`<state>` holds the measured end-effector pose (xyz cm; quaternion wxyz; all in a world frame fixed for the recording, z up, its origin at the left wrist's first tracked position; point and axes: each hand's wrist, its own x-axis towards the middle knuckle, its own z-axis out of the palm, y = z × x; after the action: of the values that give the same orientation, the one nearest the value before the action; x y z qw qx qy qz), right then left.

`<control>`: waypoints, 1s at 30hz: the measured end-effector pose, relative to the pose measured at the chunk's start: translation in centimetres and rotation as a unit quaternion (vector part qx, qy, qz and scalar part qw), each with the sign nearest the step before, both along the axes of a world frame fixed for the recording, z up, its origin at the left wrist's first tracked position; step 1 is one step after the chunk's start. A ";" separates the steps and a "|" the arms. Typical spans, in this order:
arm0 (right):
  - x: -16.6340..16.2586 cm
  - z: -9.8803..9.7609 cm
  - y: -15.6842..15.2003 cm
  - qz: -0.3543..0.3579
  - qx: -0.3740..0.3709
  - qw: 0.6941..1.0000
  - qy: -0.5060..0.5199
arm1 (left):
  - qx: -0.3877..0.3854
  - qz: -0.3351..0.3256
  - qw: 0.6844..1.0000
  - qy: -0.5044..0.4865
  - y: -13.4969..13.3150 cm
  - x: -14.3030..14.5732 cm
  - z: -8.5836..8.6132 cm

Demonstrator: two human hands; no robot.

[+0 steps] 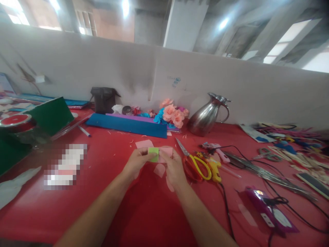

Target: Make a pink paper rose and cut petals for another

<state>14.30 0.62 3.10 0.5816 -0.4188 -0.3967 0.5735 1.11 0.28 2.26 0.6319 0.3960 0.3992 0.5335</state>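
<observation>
Far left of the red tabletop [46, 216]: a clear round container with a red, pale-rimmed top [15, 120]; I cannot make out what is inside. A dark-green upright board [55, 115] stands just beside it. Farther back, a black soft-sided pouch [104, 99], contents hidden. To its right, a small dark round pot [126, 110]; its inside is too small to read from here.

Centre, near edge: the left hand [136, 163] is pinched narrow, thumb and fingers gripping a small light-green paper piece [153, 151]. Piece is roughly rectangular, flat, evenly bright; the thumb covers part of its lower left. It sits between the two hands, at the left fingertips. Directly right of it, a pale-pink paper piece [167, 150] is held by the right hand [177, 168], likewise pinched narrow. Whether green and pink overlap or merely meet, I cannot tell. A loose rounded pink paper petal [159, 170] shows just below the hands.

Right of the hands: scissors with yellow and red handles [199, 166], blades apart. Behind, a shiny steel jug with a curved handle [204, 118], tilted in my view; contents not visible.
</observation>
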 end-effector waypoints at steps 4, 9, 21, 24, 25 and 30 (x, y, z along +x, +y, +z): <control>0.0 0.0 -0.1 0.007 -0.002 1.000 0.000 | -0.008 0.003 1.000 0.002 0.1 0.0 0.0; 0.3 0.1 0.1 -0.015 0.005 0.999 -0.047 | -0.003 0.021 1.000 0.015 0.2 -0.1 -0.3; 12.9 1.0 1.4 -0.023 0.035 0.788 -0.614 | -0.068 0.084 0.994 0.006 0.5 -0.6 -0.3; 15.1 0.2 0.8 0.041 0.007 0.705 -0.707 | -0.085 0.088 0.992 -0.022 0.7 -0.8 -0.3; 15.3 0.0 0.8 0.052 -0.001 0.686 -0.725 | -0.092 0.089 0.991 -0.038 0.8 -0.9 -0.3; 14.4 0.2 1.3 0.029 -0.012 0.653 -0.757 | -0.140 0.122 0.974 -0.131 1.6 -1.3 -0.8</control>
<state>28.67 1.92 3.26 0.0583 -0.7028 -0.7046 0.0790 -0.21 1.88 1.46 0.6578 0.1785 0.4295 0.5924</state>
